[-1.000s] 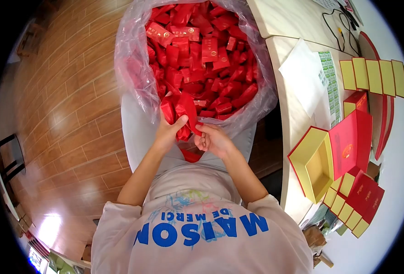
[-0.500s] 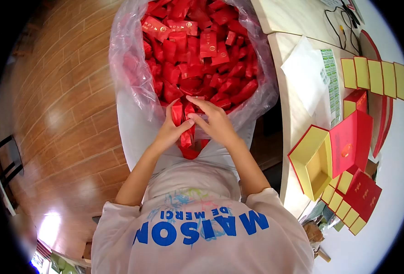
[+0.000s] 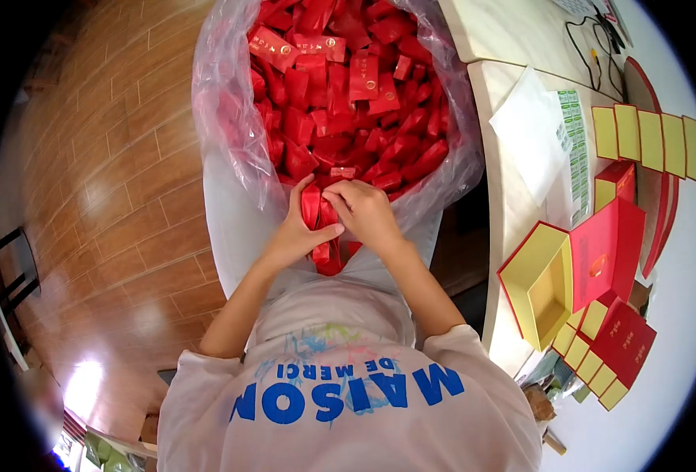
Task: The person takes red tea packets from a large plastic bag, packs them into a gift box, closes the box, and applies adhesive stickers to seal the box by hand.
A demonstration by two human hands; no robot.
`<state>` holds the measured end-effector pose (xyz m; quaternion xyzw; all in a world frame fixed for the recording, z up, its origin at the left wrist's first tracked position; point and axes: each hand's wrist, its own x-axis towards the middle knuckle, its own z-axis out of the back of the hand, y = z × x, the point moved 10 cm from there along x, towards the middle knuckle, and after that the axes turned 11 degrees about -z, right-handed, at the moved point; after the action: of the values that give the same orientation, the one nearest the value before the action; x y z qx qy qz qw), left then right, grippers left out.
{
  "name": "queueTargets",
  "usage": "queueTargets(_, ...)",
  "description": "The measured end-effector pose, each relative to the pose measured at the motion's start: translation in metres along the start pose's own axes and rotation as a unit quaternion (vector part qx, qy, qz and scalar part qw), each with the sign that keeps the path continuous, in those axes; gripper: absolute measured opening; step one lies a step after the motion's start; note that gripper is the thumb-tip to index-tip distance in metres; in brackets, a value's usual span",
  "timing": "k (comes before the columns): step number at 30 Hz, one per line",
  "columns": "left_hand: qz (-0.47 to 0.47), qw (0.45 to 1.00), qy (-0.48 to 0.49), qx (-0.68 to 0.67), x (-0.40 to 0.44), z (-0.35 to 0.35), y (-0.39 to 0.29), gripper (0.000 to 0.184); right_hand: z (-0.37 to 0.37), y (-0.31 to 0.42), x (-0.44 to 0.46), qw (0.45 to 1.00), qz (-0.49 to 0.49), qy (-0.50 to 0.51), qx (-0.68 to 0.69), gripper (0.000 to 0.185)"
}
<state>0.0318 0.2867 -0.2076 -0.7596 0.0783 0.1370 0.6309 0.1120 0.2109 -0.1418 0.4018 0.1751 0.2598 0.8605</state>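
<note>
Between my thighs, a clear plastic bag (image 3: pixel 230 118) lies open, filled with small red packets (image 3: pixel 363 75). At its near edge my left hand (image 3: pixel 294 236) is wrapped round several red packets (image 3: pixel 312 206) standing side by side. My right hand (image 3: pixel 365 211) touches the same packets from the right, its fingers bent and pressed together at their upper end. More red wrapping (image 3: pixel 328 259) shows below my hands, on my lap. How many packets are held is hidden by my fingers.
On the right, a pale table (image 3: pixel 513 204) bears an open red and yellow box (image 3: pixel 538 287), white paper (image 3: pixel 530 126) and a green-printed sheet (image 3: pixel 576 149). Smaller boxes (image 3: pixel 619 338) stand beyond it, and a row of yellow ones (image 3: pixel 651 141) above. Black cables (image 3: pixel 596 51) lie at the back.
Both hands have drawn up the red packets into an upright bunch. My right hand's fingers, spread half a second ago, have bent in onto them. The view has shifted slightly.
</note>
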Motion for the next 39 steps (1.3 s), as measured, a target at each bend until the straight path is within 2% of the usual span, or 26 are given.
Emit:
queueTargets(2,0.005,1.0,-0.006,0.001,0.003,0.0,0.005,0.101,0.005,0.002,0.009,1.0,0.021,-0.017,-0.009,0.009)
queueTargets(4,-0.002,0.999,-0.035,-0.004,0.004,0.007,0.017,0.102,0.02,-0.022,0.031,0.995,-0.064,-0.052,0.061,0.01)
queueTargets(5,0.025,0.998,-0.048,-0.031,0.003,0.008,0.026,0.097,0.035,-0.034,0.047,0.988,-0.077,-0.114,0.075,0.013)
queueTargets(6,0.023,0.998,-0.049,-0.029,0.003,0.009,0.023,0.097,0.053,-0.038,0.066,0.98,-0.058,-0.183,0.054,0.013)
queueTargets(7,0.068,0.99,-0.062,-0.103,0.0,0.008,0.027,0.092,0.061,-0.057,0.085,0.973,-0.103,-0.199,0.048,0.013)
queueTargets(8,0.112,0.976,-0.072,-0.175,-0.003,0.005,0.032,0.087,0.068,-0.069,0.103,0.966,-0.111,-0.233,-0.031,0.018)
queueTargets(9,0.11,0.976,-0.071,-0.172,-0.003,0.006,0.028,0.087,0.068,-0.087,0.121,0.954,-0.157,-0.244,-0.069,0.033)
queueTargets(10,0.103,0.973,-0.09,-0.184,-0.004,0.009,0.025,0.082,0.067,-0.09,0.135,0.954,-0.155,-0.246,-0.067,0.033)
queueTargets(12,0.095,0.97,-0.113,-0.193,-0.005,0.017,0.027,0.076,0.051,-0.108,0.157,0.919,-0.267,-0.187,-0.221,0.053)
queueTargets(13,0.067,0.971,-0.133,-0.185,-0.003,0.026,0.034,0.075,0.039,-0.118,0.165,0.915,-0.282,-0.153,-0.245,0.066)
queueTargets(14,0.039,0.972,-0.152,-0.177,-0.002,0.033,0.029,0.074,0.033,-0.124,0.168,0.916,-0.28,-0.152,-0.243,0.066)
queueTargets(17,0.04,0.966,-0.165,-0.195,-0.006,0.036,0.012,0.073,0.009,-0.142,0.17,0.912,-0.297,-0.091,-0.267,0.064)
queueTargets(18,0.039,0.966,-0.166,-0.195,-0.005,0.04,0.016,0.073,0.012,-0.147,0.166,0.917,-0.306,-0.125,-0.221,0.06)
queueTargets(20,0.023,0.97,-0.157,-0.183,-0.003,0.045,0.022,0.06,0.019,-0.155,0.155,0.919,-0.315,-0.158,-0.175,0.058)
queueTargets(22,0.036,0.966,-0.144,-0.209,-0.004,0.05,0.02,0.062,0.024,-0.154,0.143,0.956,-0.245,-0.158,-0.026,0.05)
queueTargets(23,0.047,0.962,-0.132,-0.234,-0.001,0.049,0.015,0.064,0.033,-0.144,0.129,0.958,-0.23,-0.168,-0.009,0.024)
queueTargets(24,0.048,0.962,-0.125,-0.237,0.002,0.049,0.011,0.064,0.041,-0.139,0.111,0.957,-0.234,-0.173,-0.013,0.024)
queueTargets(26,0.024,0.956,-0.149,-0.251,0.007,0.059,0.006,0.058,0.052,-0.104,0.078,0.978,-0.1,-0.172,-0.06,0.019)
queueTargets(30,0.031,0.966,-0.12,-0.228,0.016,0.059,-0.007,0.057,0.078,-0.054,0.004,0.986,-0.07,-0.148,-0.039,0.019)
queueTargets(32,0.034,0.972,-0.09,-0.213,0.019,0.05,-0.02,0.058,0.087,-0.029,-0.019,0.992,-0.081,-0.095,0.02,0.017)
queueTargets(35,0.045,0.981,-0.007,-0.19,0.022,0.018,-0.03,0.065,0.101,-0.002,-0.044,0.994,-0.053,-0.071,0.062,0.016)
queueTargets(36,0.065,0.979,0.05,-0.189,0.02,-0.002,-0.03,0.069,0.107,0.003,-0.049,0.993,-0.058,-0.081,0.063,0.016)
queueTargets(38,0.09,0.965,0.154,-0.192,0.011,-0.053,-0.05,0.082,0.111,0.032,-0.058,0.995,0.021,-0.086,0.056,0.019)
queueTargets(39,0.056,0.964,0.181,-0.186,0.01,-0.074,-0.061,0.083,0.113,0.035,-0.062,0.993,0.025,-0.1,0.052,0.022)
